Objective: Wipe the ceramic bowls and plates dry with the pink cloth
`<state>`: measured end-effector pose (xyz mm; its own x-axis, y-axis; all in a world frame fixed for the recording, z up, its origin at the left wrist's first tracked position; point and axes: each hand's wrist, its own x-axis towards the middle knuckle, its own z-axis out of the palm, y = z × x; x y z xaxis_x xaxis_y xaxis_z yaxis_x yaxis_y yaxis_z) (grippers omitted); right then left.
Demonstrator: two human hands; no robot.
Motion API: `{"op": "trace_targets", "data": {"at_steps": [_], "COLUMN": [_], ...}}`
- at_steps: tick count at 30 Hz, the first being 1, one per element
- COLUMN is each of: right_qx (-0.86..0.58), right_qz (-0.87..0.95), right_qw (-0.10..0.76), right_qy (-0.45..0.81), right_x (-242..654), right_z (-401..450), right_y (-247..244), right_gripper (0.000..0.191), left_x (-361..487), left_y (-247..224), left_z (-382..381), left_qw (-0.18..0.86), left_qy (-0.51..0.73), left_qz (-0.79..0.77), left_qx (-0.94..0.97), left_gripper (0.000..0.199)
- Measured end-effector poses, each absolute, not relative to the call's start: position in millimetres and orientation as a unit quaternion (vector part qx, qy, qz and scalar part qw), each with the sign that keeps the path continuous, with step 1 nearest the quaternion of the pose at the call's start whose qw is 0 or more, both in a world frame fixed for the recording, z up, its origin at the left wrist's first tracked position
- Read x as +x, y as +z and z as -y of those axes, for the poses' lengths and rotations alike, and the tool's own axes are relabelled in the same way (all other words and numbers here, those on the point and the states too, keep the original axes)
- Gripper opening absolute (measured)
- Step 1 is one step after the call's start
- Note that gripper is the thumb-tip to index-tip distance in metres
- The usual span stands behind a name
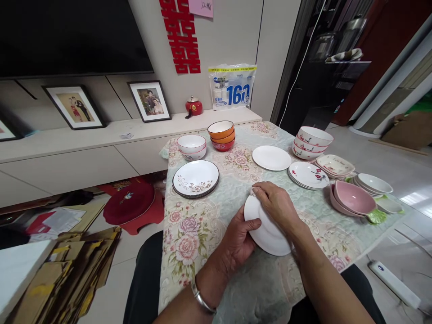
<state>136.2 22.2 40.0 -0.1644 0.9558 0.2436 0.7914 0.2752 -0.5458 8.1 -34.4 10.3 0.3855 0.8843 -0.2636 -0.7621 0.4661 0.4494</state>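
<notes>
Tilted above the near part of the table is a white plate (272,234), its plain face toward me. My left hand (240,238) is closed around its left edge, thumb lying across the face. My right hand (278,202) is closed over the upper right rim, fingers bent together. A small whitish bit shows at the right fingertips; I cannot tell whether it is cloth or part of the plate. Beyond the hands a plain white plate (272,158) lies flat. To the left sits a stack of dark-rimmed plates (196,176) with a brown floral pattern.
White bowls (191,144) and orange and red bowls (221,130) stand at the back left. Along the right are flowered bowls (310,139), flowered plates (308,175), square dishes (334,165), pink bowls (354,198) and small pale bowls (374,183). A floral cloth (192,234) covers the table.
</notes>
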Motion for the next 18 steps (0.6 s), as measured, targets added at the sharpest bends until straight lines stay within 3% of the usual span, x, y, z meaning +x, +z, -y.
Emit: {"op": "trace_targets", "data": {"at_steps": [7, 13, 18], "right_qx": [-0.408, -0.548, -0.589], "right_qz": [0.883, 0.796, 0.778], "right_qw": [0.185, 0.223, 0.202], "right_qy": [0.138, 0.127, 0.078], "right_x": [111, 121, 118], "right_z": [-2, -14, -12], "right_y": [57, 53, 53], "right_gripper": [0.023, 0.023, 0.025], "left_x": [7, 7, 7], "left_y": [10, 12, 12], "left_z": [35, 35, 36], "left_qw": [0.819, 0.828, 0.829], "left_qy": [0.490, 0.487, 0.485], "left_qz": [-0.266, -0.235, -0.231], "left_qx": [0.138, 0.147, 0.155], "left_gripper": [0.030, 0.058, 0.062]}}
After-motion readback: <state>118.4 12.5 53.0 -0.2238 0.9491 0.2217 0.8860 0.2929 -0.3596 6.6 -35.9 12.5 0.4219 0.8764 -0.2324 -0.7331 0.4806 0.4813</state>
